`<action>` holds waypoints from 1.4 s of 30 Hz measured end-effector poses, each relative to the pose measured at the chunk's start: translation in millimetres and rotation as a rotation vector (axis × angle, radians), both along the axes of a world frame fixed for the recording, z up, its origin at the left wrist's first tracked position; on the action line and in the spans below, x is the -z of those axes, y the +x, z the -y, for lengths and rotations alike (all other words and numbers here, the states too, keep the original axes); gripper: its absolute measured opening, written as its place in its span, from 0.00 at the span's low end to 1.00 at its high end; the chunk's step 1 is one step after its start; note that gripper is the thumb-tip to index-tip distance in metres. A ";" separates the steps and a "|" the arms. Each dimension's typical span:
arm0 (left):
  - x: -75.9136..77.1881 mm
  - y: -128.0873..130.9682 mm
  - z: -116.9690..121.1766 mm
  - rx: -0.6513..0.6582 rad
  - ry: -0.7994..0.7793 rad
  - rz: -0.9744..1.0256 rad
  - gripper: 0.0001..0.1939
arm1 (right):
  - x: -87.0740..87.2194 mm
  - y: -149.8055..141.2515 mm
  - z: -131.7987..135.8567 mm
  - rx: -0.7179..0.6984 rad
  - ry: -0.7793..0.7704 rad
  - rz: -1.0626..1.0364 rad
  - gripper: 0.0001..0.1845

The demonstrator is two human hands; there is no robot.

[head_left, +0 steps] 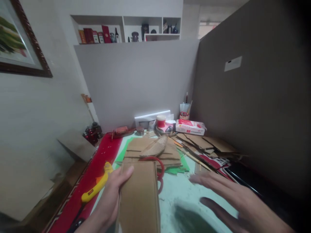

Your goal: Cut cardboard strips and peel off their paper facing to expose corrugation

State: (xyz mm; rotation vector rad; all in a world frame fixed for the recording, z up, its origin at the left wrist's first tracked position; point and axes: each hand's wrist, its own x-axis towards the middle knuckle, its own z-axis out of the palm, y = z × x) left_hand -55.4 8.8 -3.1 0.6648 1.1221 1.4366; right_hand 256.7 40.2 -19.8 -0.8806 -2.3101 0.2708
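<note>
My left hand [116,186] grips the left side of a long brown cardboard box [139,197], its thumb lying on the upper face. The box runs from the bottom edge toward the middle of the table. To the right, my right hand [225,194] hovers over the pale green mat [173,184], fingers stretched out and apart from the thumb, holding nothing; it is slightly blurred. Past the box's far end lie red-handled scissors [160,171], partly hidden by it. Beyond them, a curved piece of corrugated cardboard [155,147] rests on stacked cardboard sheets [136,145].
A yellow glue gun [97,187] lies on the red cloth [107,145] at left. Cardboard scraps [216,144] and a black glossy object [250,181] are at right. A tissue pack [190,127], a red-and-white cup [161,121] and a pen holder [184,113] line the back partition [141,77].
</note>
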 end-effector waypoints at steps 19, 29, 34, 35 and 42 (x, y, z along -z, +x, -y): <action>20.1 5.5 -5.8 0.002 -0.019 0.205 0.19 | 20.4 -108.4 -48.4 -0.307 -1.114 -0.653 0.27; 19.3 2.2 -4.8 0.046 -0.124 0.283 0.16 | 22.9 -115.8 -46.2 -0.489 -1.399 -1.019 0.17; 11.0 5.4 0.5 -0.055 -0.194 0.229 0.21 | 22.3 -116.3 -38.8 -0.301 -1.688 -0.848 0.20; 9.0 6.2 1.3 -0.068 -0.203 0.244 0.22 | 21.3 -115.7 -36.2 -0.274 -1.723 -0.839 0.19; 5.6 3.9 -0.7 -0.086 -0.204 0.309 0.27 | 11.6 -110.0 -29.5 -0.383 -1.712 -0.889 0.32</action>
